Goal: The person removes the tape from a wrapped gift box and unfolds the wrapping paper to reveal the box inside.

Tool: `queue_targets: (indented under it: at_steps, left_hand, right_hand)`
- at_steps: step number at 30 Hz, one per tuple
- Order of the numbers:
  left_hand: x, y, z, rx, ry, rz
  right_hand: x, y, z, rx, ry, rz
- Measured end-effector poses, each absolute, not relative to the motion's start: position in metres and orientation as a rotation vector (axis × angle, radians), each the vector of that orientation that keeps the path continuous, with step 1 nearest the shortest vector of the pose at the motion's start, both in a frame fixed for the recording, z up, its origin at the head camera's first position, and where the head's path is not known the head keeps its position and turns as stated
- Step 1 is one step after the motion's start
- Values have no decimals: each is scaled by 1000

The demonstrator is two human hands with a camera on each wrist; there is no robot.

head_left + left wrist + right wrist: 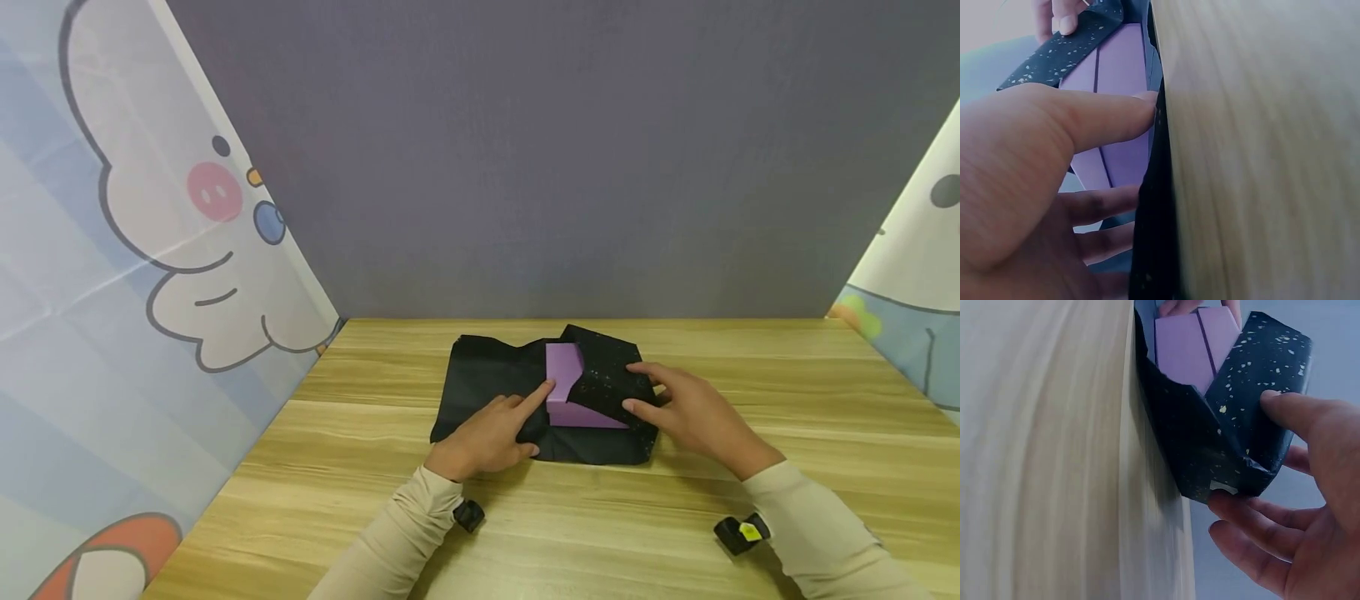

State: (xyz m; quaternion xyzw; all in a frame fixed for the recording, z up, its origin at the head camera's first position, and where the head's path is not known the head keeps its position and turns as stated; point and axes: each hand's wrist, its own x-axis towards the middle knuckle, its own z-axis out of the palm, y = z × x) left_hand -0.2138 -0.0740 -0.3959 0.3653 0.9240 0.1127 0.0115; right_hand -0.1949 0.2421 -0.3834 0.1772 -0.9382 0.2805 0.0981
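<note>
A purple box with a lid seam along its side sits on a sheet of black wrapping paper. The paper's white-speckled side is folded over the box's right end. My left hand touches the box's left edge with a straight index finger; its thumb is at the paper's near edge, and the other fingers spread lower down in the left wrist view. My right hand presses the folded paper with thumb and index finger. In the right wrist view its other fingers touch the wrapped end, beside a small pale patch.
The wooden table runs back to a grey panel. Cartoon-printed sheets stand along the left and right sides. Each wrist carries a small black device on a strap.
</note>
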Motion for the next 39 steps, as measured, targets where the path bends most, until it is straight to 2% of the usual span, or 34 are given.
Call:
queue_targets:
  at_steps: [20,33,39]
  left_hand:
    - [-216,-72,-395,1115,2888,359]
    - [-213,-71,-394,1075,2877,378]
    - [-212,-72,-393,1058,2879,380]
  right_hand:
    - [-200,250,-382,387,-2605,952]
    - [-202,269,-371,607,-2366,528]
    - [-196,269,-364,510,-2490,442]
